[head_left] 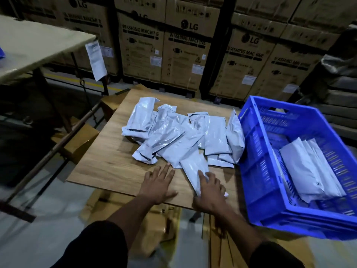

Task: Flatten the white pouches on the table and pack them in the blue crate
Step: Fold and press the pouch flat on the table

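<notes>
1. Fingers (205,176) of the right hand (209,190) lie fairly straight on the near end of one white pouch (195,169). They press it against the wooden table (108,171) and do not appear to curl round it; whether the thumb hooks under the pouch's edge cannot be told.
2. Left hand (159,182) rests flat on the bare wood just beside that pouch. Its fingers are spread and hold nothing, and their tips come close to the edge of the pouch pile (173,136).
3. By my reading, the step in hand is the flattening of a single pouch, drawn toward the near edge of the table.
4. That pouch lies lengthwise, running away from the person. Its near end is under the right palm and fingers, and its far end tucks against the heap.
5. Other pouches sprawl overlapped across the middle of the table. One pouch (236,136) leans upright against the wall of the blue crate (257,171).
6. On the right, the crate sits tilted, touching the table's edge, and already holds a few flattened pouches (307,169) stacked on their sides.
7. Next, I judge, the move calls for a smoothing sweep along the pouch to press out the air. A grip on it and a short carry rightward into the crate, beside those packed, would follow.
8. Slippery film could let it slide off the near edge.
</notes>
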Tool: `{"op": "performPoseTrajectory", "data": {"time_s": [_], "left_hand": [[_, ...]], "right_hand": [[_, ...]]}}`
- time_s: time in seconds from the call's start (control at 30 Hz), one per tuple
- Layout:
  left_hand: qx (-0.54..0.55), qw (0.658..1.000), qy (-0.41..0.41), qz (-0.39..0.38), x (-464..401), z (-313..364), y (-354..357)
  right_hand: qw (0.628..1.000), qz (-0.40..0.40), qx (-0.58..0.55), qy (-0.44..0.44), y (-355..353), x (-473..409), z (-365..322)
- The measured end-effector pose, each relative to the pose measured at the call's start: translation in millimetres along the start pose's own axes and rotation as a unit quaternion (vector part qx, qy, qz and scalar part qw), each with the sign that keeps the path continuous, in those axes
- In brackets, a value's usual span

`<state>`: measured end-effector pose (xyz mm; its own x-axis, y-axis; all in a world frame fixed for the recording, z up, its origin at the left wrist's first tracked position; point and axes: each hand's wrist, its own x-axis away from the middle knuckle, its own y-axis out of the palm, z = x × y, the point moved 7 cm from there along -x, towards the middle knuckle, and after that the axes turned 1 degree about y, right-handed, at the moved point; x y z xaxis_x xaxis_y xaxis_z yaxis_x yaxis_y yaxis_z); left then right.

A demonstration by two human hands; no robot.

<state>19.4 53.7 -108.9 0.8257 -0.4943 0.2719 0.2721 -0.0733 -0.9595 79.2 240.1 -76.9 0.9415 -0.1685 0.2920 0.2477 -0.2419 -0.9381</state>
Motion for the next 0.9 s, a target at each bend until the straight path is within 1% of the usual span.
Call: {"op": "performPoseTrajectory", "data": {"time_s": [0.07, 0.17, 0.23, 0.3, 0.33, 0.4, 0.47, 0.5, 0.57, 0.63, 0.73, 0.8, 0.9], "left_hand": [[0.002, 1.0, -0.007, 0.013, -4, -2, 1], [-0.013, 0.999, -0.009, 0.043, -1, 0, 4], [-0.02, 0.995, 0.03, 0.09, 9, 7, 3], [-0.01, 0.982, 0.092, 0.164, 26, 17, -5], [-0.001, 0.975, 0.109, 0.193, 33, 20, -10], [0.008, 0.97, 0.112, 0.214, 42, 25, -18], [0.002, 0.972, 0.104, 0.209, 40, 33, -19], [-0.006, 0.977, 0.103, 0.184, 37, 39, -16], [-0.016, 0.986, 0.111, 0.127, 29, 52, -6], [-0.016, 0.989, 0.107, 0.101, 22, 61, -1], [-0.005, 0.99, 0.083, 0.11, 12, 70, -3], [-0.001, 0.99, 0.085, 0.112, 7, 75, -3], [0.014, 0.993, 0.071, 0.098, 3, 76, 2]], "right_hand": [[0.999, -0.019, 0.016, -0.04, 4, 12, 11], [0.987, -0.027, 0.078, -0.135, 6, 24, 18], [0.976, -0.046, 0.102, -0.187, 7, 26, 18], [0.969, -0.066, 0.11, -0.209, 7, 24, 15], [0.968, -0.068, 0.108, -0.216, 6, 24, 13], [0.971, -0.062, 0.063, -0.222, 3, 24, 7], [0.977, -0.026, 0.002, -0.213, -1, 25, 2], [0.979, -0.002, -0.011, -0.205, -1, 26, 0], [0.983, 0.023, 0.018, -0.183, 7, 25, -1], [0.988, 0.02, 0.033, -0.15, 17, 20, 0], [0.993, 0.018, 0.029, -0.111, 22, 15, 2], [0.993, 0.029, 0.039, -0.111, 25, 14, 2], [0.99, 0.07, 0.039, -0.121, 27, 14, 4]]}}
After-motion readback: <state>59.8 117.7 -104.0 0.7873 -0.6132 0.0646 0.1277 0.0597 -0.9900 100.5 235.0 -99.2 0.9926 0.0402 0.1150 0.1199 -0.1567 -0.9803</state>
